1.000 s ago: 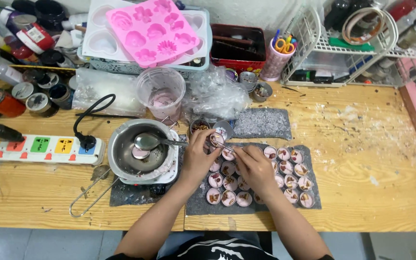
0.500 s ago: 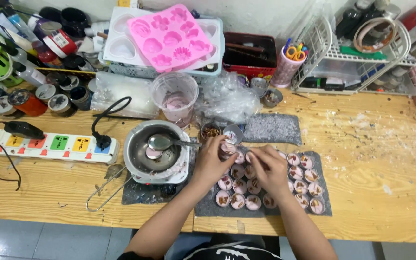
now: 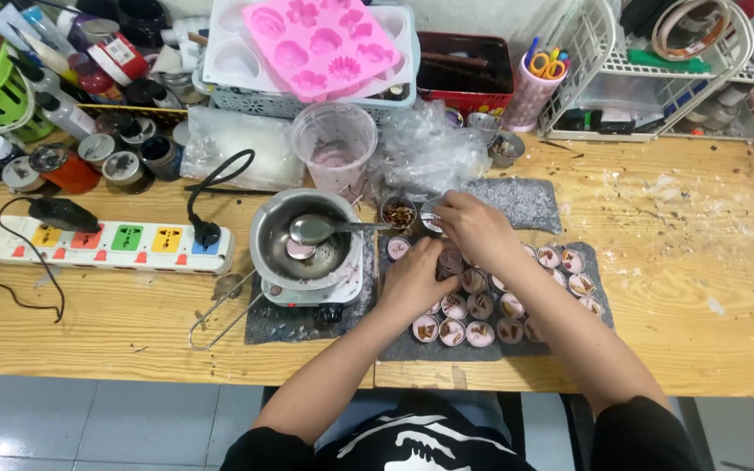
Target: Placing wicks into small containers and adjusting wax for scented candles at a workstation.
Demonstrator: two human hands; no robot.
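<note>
Several small round tins filled with pale pink wax (image 3: 467, 324) sit in rows on a dark grey mat (image 3: 403, 345). My left hand (image 3: 414, 281) rests over the left tins, fingers curled near one tin (image 3: 399, 248). My right hand (image 3: 475, 228) reaches toward a small tin of brown bits (image 3: 399, 212) at the mat's far edge, fingertips pinched by a little tin; what they hold is hidden. A metal melting pot (image 3: 305, 249) with a spoon (image 3: 316, 229) stands just left of my hands.
A white power strip (image 3: 111, 242) with a black plug lies at left. A clear measuring cup (image 3: 335, 144), crumpled plastic (image 3: 421, 148), a pink silicone mould (image 3: 325, 41), a pen cup (image 3: 536, 83), wire rack (image 3: 656, 78) and jars line the back of the wooden table (image 3: 700, 288).
Both hands have shifted from the middle rows of tins toward the far left edge of the mat, near the tin of brown bits. The camera view has moved slightly.
</note>
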